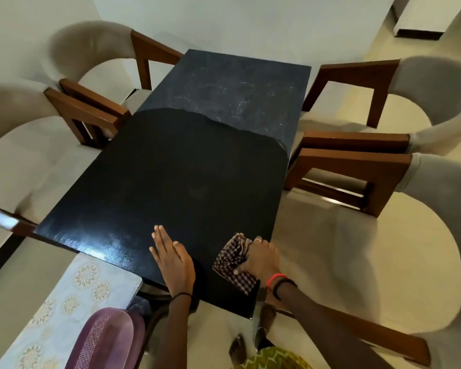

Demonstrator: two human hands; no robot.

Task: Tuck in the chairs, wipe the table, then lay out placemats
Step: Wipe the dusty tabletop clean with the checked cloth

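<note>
**Head view.** A single wide-angle camera worn on the person's head looks forward and steeply down from above the near short end of the dark table (pixel 186 182). The table runs away from the lens up the middle of the frame. Its far end lies near the top. The left hand (pixel 171 259) and the right hand (pixel 260 258), which is on a checked cloth (pixel 230 258), sit close beneath the camera at the near edge. The left armchairs (pixel 72 49) and right armchairs (pixel 437 83) curve outward toward the frame edges. A foot (pixel 237 350) shows at the bottom.
</note>
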